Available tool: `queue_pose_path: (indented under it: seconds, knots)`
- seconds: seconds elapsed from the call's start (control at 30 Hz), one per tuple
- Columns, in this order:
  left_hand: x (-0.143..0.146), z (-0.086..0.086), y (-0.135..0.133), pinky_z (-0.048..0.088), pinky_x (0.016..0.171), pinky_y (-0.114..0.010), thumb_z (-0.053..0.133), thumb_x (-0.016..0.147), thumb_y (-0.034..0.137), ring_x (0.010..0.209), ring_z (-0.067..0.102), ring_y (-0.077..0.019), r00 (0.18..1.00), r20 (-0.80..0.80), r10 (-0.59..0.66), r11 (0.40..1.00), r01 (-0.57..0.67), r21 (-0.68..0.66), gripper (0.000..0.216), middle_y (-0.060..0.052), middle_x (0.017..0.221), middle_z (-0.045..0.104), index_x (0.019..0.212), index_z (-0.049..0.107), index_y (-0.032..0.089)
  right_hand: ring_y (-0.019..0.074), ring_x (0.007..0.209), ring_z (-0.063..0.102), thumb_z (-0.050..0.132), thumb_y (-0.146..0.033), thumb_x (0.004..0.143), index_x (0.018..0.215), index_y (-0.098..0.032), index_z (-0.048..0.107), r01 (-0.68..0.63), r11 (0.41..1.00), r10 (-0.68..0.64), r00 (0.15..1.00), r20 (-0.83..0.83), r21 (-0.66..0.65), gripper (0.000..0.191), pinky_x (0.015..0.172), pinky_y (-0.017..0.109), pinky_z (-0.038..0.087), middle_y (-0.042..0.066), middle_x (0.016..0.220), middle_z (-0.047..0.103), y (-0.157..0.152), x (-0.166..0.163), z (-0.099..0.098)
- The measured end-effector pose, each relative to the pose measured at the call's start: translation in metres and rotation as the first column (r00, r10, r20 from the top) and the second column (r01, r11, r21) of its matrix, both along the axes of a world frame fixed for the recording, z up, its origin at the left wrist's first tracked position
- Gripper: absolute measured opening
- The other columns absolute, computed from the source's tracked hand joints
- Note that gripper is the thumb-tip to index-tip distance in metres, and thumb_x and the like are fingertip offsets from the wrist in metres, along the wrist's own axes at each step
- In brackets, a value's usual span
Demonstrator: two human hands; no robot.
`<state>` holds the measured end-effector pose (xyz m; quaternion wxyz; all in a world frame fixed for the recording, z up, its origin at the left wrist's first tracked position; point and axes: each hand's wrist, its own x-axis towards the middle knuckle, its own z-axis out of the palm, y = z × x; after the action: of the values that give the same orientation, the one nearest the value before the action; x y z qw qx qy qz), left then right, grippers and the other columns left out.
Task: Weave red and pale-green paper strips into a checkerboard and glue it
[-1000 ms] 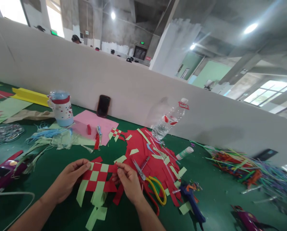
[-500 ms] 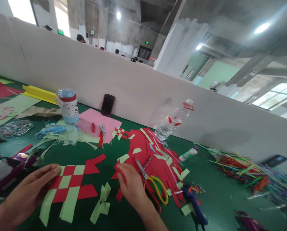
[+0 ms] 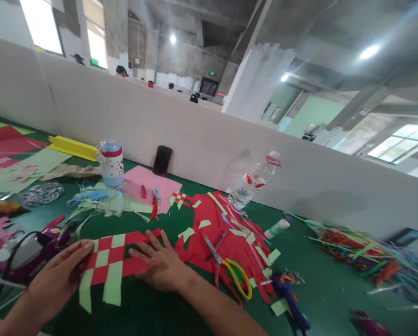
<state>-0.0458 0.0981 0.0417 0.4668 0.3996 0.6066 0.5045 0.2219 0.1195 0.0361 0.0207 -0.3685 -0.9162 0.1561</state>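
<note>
A woven mat of red and pale green paper strips [image 3: 114,259] lies flat on the green table [image 3: 181,308] in front of me. My left hand [image 3: 60,275] rests on its left edge, fingers stretched out flat. My right hand [image 3: 160,263] lies open on its right side, fingers spread over the red strips. Neither hand grips anything. Scissors with yellow handles [image 3: 230,268] lie just right of my right hand on a heap of cut red paper [image 3: 226,233].
A purple glue gun [image 3: 37,247] with a cable sits left of the mat. Behind are a cup [image 3: 111,163], pink paper [image 3: 149,184], a phone [image 3: 162,160] against the white partition and a tilted water bottle [image 3: 253,184]. A blue tool [image 3: 289,298] and coloured strips [image 3: 363,254] lie right.
The woven mat has slid left and been laid flat. My right hand moved from the red paper heap back onto the mat's right side. The view shifted left.
</note>
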Motion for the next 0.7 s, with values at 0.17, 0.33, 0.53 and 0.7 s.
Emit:
queue_pose_path:
  seconds: [0.17,0.33,0.53,0.7]
  knots:
    - [0.015,0.016,-0.008,0.058,0.056,-0.026,0.088,0.056,0.066,0.066,0.064,-0.0178,0.987,0.139,-0.083,0.996,0.085,-0.009,0.051,0.001,0.072,0.071,0.080,0.073,0.023,0.0313,0.161,0.011,0.059,-0.038,0.102,0.148,-0.031,0.057,0.265,0.955,-0.288,0.936,-0.203,-0.135,0.047,0.126,0.065,-0.009,0.005,0.165,0.043,0.044,0.010,0.005]
    - [0.025,0.030,-0.008,0.056,0.070,-0.022,0.082,0.067,0.069,0.085,0.065,-0.0203,0.973,0.078,-0.217,0.976,0.218,0.007,0.050,0.000,0.087,0.073,0.089,0.075,0.024,0.0299,0.155,0.033,0.020,-0.056,0.111,0.150,-0.024,0.054,0.399,0.881,-0.473,0.757,-0.451,-0.254,0.061,0.125,0.057,0.026,0.013,0.161,0.048,0.040,0.039,0.026]
    - [0.051,0.035,-0.009,0.050,0.061,-0.022,0.072,0.071,0.076,0.069,0.055,-0.0157,0.951,0.041,-0.305,0.952,0.305,0.000,0.055,0.003,0.074,0.061,0.081,0.066,0.023,0.0258,0.107,0.074,0.076,-0.070,0.082,0.145,-0.025,0.051,-0.041,0.669,-0.669,0.404,-0.625,-0.742,0.081,0.093,0.041,0.057,0.011,0.122,0.071,-0.012,0.042,0.021]
    - [0.063,0.003,-0.018,0.048,0.058,-0.026,0.042,0.090,0.070,0.062,0.060,-0.0174,0.821,-0.341,-0.457,0.887,0.448,-0.109,0.053,0.002,0.066,0.061,0.079,0.062,0.023,0.0174,0.072,0.074,0.084,-0.040,0.077,0.145,-0.024,0.052,0.155,0.562,-0.793,0.380,-0.476,-0.812,0.077,0.071,0.033,0.060,0.003,0.106,0.066,-0.051,0.049,-0.003]
